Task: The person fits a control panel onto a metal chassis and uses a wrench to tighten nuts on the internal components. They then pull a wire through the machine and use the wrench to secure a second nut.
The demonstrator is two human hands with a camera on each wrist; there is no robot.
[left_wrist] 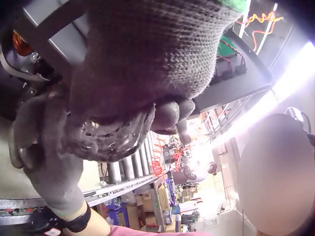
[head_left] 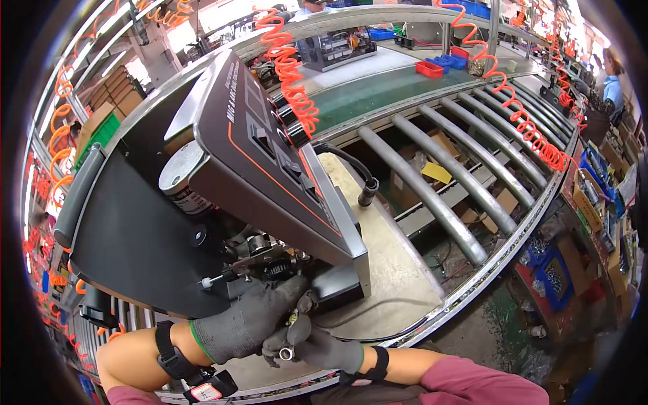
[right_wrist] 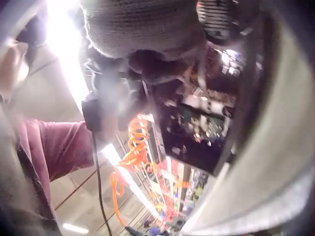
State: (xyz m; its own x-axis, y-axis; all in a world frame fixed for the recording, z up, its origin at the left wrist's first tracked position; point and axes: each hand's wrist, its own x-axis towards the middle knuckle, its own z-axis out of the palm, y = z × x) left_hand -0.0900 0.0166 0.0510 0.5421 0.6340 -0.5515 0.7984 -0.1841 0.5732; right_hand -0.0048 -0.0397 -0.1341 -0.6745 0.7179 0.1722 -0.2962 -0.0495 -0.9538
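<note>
**A:** So, hands first. Left hand in a grey glove, fingers reaching up into the open underside of the welder unit at its wire-feed mechanism. Whether it actually grips anything in there, cannot tell. Right hand, also gloved, sits just under the left, touching it, fingers curled round a small metal nut.

**B:** Where's the unit sitting?

**A:** Tilted back on a beige board, front panel facing up. The panel's lower corner hangs right above the hands, so room there is tight.

**B:** Edges?

**A:** The bench's metal rim curves just right of the board. Past the board, open roller bars with gaps between them.

**B:** Anything in the way?

**A:** A black cable with a plug end loops off the panel's right side, beside the board. An orange coiled air hose hangs over the panel's top. A second coil drapes across the rollers, well apart from the hands. Red and blue bins on the belt behind.
</note>
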